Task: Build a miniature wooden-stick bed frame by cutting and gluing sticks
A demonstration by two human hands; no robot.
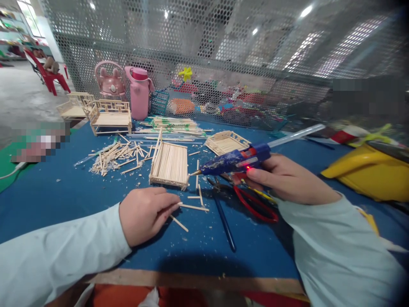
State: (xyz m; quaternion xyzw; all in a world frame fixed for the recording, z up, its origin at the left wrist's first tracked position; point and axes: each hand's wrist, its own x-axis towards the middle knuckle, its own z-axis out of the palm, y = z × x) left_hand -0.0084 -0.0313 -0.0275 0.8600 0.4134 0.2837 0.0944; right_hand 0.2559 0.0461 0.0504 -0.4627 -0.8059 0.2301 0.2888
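Note:
My right hand [287, 177] is wrapped round a blue hot glue gun [230, 161]. Its red light glows, a clear glue stick [300, 134] juts from the back, and the nozzle points left. Low on the table, my left hand [148, 213] pinches the end of a thin wooden stick [194, 207]. Another short stick [179, 223] lies partly under its fingers. Just beyond that hand stands a small stick-built piece [171, 162] with a slatted base; the nozzle tip is close to its right front corner. Red-handled pliers [255, 207] and a dark blue rod [225, 226] lie below the gun.
Cut sticks [119, 155] are heaped at left. Behind are miniature stick benches [110, 119], a slatted stick panel [225, 143], bundled sticks [175, 124] and a pink bottle [139, 98]. A perforated metal screen [198, 47] closes off the back. Something yellow [370, 170] lies at right.

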